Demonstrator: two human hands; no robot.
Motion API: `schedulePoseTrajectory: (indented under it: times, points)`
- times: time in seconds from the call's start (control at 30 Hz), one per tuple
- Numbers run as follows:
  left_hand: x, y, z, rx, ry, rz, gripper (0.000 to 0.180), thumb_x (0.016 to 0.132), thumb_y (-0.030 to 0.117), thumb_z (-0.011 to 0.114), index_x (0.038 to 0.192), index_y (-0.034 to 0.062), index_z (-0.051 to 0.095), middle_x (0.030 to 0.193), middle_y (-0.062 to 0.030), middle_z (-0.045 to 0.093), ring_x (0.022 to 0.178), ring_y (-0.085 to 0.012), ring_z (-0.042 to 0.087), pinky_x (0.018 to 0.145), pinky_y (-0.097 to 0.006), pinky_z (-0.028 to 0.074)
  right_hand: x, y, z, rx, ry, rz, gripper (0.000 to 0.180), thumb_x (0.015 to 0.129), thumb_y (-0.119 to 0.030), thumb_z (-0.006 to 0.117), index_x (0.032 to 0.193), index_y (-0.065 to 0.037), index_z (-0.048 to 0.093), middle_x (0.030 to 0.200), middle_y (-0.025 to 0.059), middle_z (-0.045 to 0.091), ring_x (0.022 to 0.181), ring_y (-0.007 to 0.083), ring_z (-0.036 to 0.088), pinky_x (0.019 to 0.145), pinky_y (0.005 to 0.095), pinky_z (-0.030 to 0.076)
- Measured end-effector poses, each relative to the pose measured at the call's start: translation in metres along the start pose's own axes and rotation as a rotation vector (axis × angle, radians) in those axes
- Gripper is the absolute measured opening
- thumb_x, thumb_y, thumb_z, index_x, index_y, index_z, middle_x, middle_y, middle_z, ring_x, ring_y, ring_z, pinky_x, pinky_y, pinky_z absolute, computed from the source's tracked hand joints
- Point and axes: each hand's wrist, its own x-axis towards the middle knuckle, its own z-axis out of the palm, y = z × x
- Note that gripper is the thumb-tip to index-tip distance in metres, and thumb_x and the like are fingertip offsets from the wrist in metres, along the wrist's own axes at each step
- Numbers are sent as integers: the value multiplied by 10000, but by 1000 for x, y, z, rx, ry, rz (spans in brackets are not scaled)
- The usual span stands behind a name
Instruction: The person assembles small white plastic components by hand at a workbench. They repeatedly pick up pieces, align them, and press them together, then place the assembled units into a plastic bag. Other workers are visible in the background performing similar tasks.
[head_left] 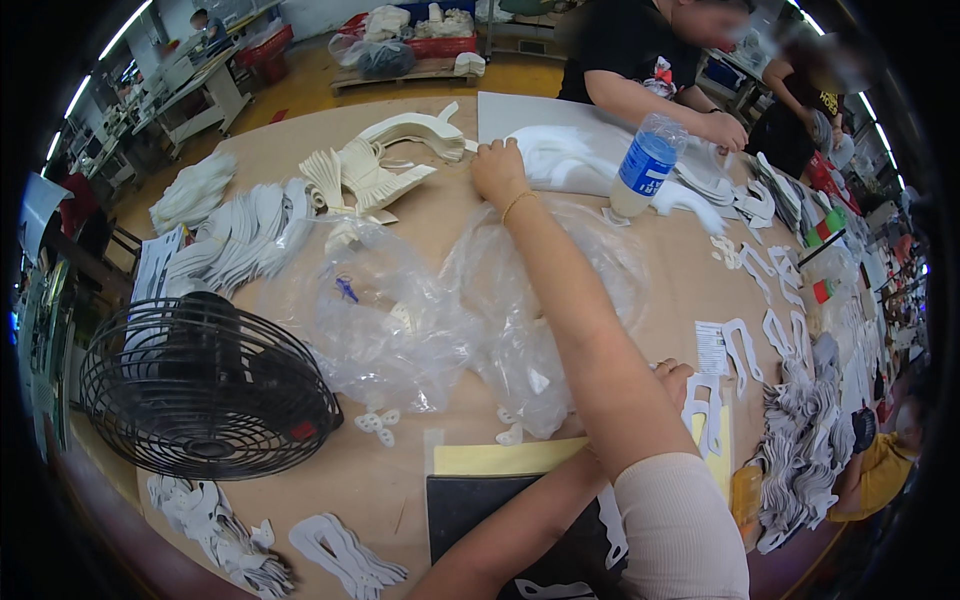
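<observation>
My right arm reaches across the table, and my right hand (pixel 500 172) is closed at the end of a narrow cream strip (pixel 471 146) beside a fanned stack of cream cut pieces (pixel 375 178). Under that forearm my left arm crosses to the right. My left hand (pixel 676 380), partly hidden, has curled fingers against a white cut-out piece (pixel 704 408) with long legs. Below it lie a yellow sheet (pixel 505 459) and a black board (pixel 485 500) with white pieces on it. Clear plastic bags (pixel 390 320) spread beneath and left of my right forearm.
A black fan (pixel 210 390) stands at the left. A bottle (pixel 645 165) with a blue label rises beyond my right forearm, near white fibrous material (pixel 560 155). Grey-white pieces (pixel 805 440) pile up at the right. A co-worker (pixel 640 65) works across the table.
</observation>
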Motion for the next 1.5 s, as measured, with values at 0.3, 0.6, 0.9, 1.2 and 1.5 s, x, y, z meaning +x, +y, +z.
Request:
schedulePoseTrajectory:
  times: [0.3,0.6,0.9,1.2,1.5]
  points:
    - [0,-5,3,50,-13,10,283,964,111,530,1225,14,580,1177,-219,643,1043,-364,637,926,-429,488,-13,0,9,-14,292,204,301,935,-220,562,1206,-116,642,1305,98,517,1154,348,552,865,619,487]
    - [9,17,-14,10,-45,-82,204,971,159,512,1084,70,658,1001,-124,659,895,-324,662,782,-433,527,-17,3,7,161,12,473,504,1012,-286,470,1489,-394,346,1640,187,133,1424,575,195,1041,808,184]
    - [8,16,-18,-17,-16,-58,167,959,146,538,1048,65,654,979,-124,656,866,-337,658,767,-437,527,-24,10,5,567,-154,611,465,1038,-225,371,1488,-340,350,1567,333,209,1394,599,246,1028,802,211]
    - [-6,-14,0,-293,32,98,197,952,107,563,1108,2,621,1059,-141,639,1030,-303,604,893,-378,484,-51,33,21,355,-99,193,515,1013,-170,397,1488,-363,351,1414,268,454,1274,499,480,914,678,479]
    - [10,-14,0,-231,-24,134,283,917,89,592,1176,-24,579,1147,-214,619,1117,-350,582,972,-388,468,-91,80,17,216,12,-381,605,971,-115,462,1512,-339,311,1486,243,397,1251,417,543,904,425,566]
